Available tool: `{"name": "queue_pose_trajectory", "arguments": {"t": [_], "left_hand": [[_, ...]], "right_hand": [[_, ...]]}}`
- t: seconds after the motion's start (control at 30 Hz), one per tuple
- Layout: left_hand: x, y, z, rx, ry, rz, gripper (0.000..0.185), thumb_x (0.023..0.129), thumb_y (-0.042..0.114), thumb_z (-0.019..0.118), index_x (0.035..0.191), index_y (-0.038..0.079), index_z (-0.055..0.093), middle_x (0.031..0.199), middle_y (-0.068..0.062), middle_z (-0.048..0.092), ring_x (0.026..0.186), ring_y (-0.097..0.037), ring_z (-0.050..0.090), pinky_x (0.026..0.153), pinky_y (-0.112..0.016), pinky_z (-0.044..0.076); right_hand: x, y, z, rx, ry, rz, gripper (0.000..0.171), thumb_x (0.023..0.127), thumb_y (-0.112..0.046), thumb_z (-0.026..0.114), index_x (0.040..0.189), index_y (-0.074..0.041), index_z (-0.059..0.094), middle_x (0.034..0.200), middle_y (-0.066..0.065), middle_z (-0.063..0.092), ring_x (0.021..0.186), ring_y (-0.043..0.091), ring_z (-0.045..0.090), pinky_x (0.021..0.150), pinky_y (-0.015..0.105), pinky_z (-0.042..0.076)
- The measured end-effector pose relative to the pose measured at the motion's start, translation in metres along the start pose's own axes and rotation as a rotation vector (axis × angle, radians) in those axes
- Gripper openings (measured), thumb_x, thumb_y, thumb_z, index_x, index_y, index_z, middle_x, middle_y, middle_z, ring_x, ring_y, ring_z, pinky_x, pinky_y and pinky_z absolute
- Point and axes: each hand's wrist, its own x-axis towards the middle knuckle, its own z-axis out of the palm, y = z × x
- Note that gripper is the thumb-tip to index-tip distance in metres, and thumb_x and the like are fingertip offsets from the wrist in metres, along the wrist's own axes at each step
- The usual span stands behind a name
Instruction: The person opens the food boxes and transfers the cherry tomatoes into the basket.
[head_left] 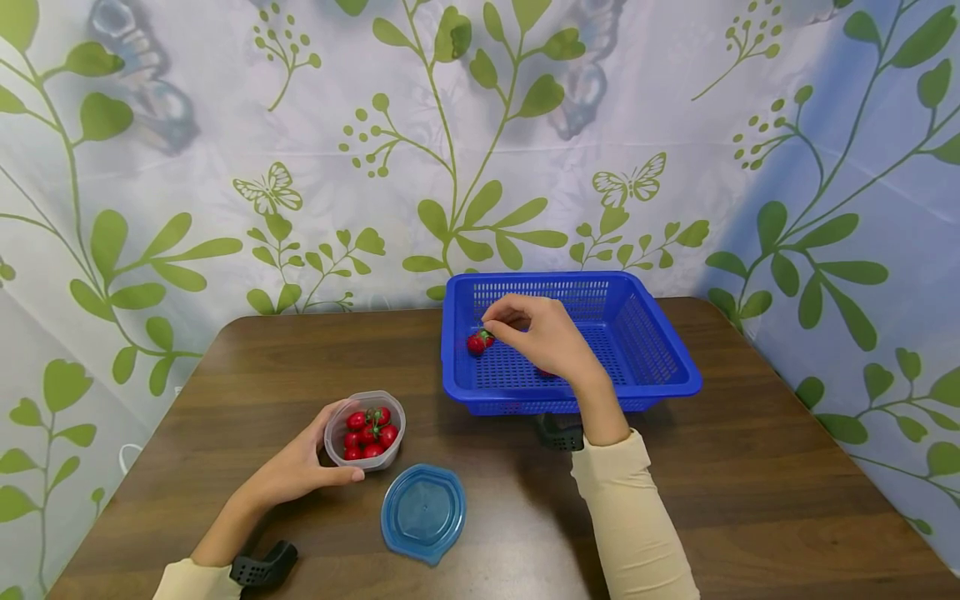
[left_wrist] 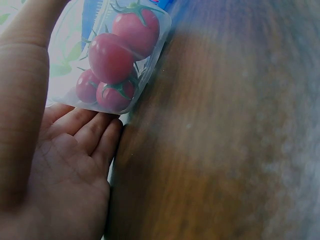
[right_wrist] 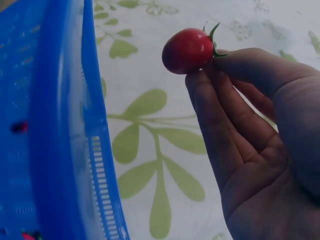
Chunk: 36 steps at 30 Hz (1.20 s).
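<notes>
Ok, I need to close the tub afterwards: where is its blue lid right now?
In the head view the blue lid lies flat on the table, between the person's forearms, just right of and nearer than the tomato tub held by the left hand.

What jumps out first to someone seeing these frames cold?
The bright blue perforated plastic basket at the far middle of the brown wooden table, with the right hand over it pinching a small red cherry tomato by its green stem. Nearer, on the left, the left hand holds a clear plastic tub of more red cherry tomatoes, its round blue lid lying flat on the table beside it.
</notes>
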Motion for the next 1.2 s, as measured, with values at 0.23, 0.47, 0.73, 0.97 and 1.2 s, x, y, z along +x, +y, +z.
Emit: {"name": "queue_pose_trajectory", "arguments": {"t": [0.23,0.47,0.73,0.97,1.2], "left_hand": [[0.000,0.002,-0.001,0.019,-0.001,-0.012,0.093,0.085,0.029,0.084,0.159,0.018,0.028,0.158,-0.010,0.043,0.142,-0.035,0.044,0.110,-0.025,0.040],[-0.001,0.002,-0.001,0.031,-0.001,-0.016,0.094,0.085,0.030,0.084,0.159,0.018,0.028,0.158,-0.011,0.043,0.142,-0.035,0.044,0.110,-0.027,0.040],[-0.001,0.001,-0.001,0.022,0.002,-0.008,0.093,0.085,0.029,0.085,0.159,0.018,0.029,0.158,-0.010,0.043,0.142,-0.034,0.044,0.109,-0.021,0.039],[0.000,0.002,-0.001,0.014,-0.001,-0.010,0.094,0.085,0.028,0.085,0.159,0.018,0.028,0.158,-0.011,0.043,0.142,-0.035,0.044,0.108,-0.021,0.039],[0.000,0.002,0.000,0.001,-0.005,-0.011,0.094,0.085,0.028,0.085,0.159,0.018,0.028,0.158,-0.011,0.043,0.142,-0.035,0.043,0.108,-0.021,0.039]], "right_hand": [[-0.004,0.012,-0.011,-0.005,0.016,0.057,0.009,0.099,-0.020,0.071,0.106,-0.016,0.075,0.099,-0.001,0.075,0.094,0.018,0.072,0.086,0.037,0.057],[-0.006,0.024,-0.018,-0.034,0.027,0.107,0.015,0.100,-0.021,0.070,0.110,-0.011,0.075,0.101,0.003,0.075,0.092,0.025,0.072,0.083,0.039,0.056],[-0.010,0.031,-0.026,-0.061,0.057,0.136,0.014,0.100,-0.021,0.070,0.109,-0.012,0.075,0.098,0.003,0.075,0.087,0.020,0.071,0.083,0.041,0.057],[-0.011,0.037,-0.031,-0.106,0.074,0.145,0.013,0.100,-0.019,0.070,0.108,-0.011,0.075,0.098,0.004,0.076,0.089,0.020,0.072,0.084,0.042,0.057],[-0.012,0.039,-0.033,-0.105,0.075,0.147,0.014,0.099,-0.018,0.071,0.110,-0.009,0.074,0.104,0.010,0.076,0.092,0.022,0.072,0.085,0.043,0.057]]}}
